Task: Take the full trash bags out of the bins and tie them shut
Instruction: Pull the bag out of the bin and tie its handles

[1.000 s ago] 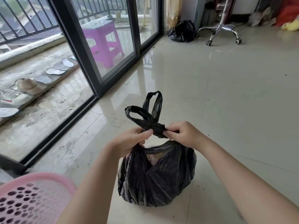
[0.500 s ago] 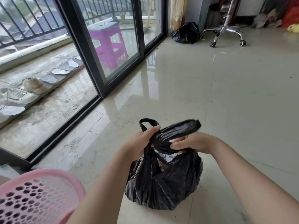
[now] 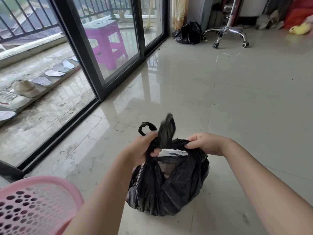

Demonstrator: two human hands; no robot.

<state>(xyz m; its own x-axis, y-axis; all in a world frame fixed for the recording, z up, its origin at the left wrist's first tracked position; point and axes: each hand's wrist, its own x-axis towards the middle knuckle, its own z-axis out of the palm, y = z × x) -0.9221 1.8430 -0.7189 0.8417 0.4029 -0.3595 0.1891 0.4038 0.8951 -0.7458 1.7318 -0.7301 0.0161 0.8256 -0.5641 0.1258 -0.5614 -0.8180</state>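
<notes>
On the glossy tile floor (image 3: 237, 116) beside the pink perforated bin (image 3: 33, 204) sits the black trash bag (image 3: 169, 189), its mouth still gaping. Left hand (image 3: 144, 150) grips one twisted handle; right hand (image 3: 205, 143) pinches the other. Slick plastic could slip free, leaving the knot loose.

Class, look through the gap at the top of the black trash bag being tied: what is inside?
Through the black trash bag mouth, only dim, indistinct contents show. The plastic hides the rest.
</notes>
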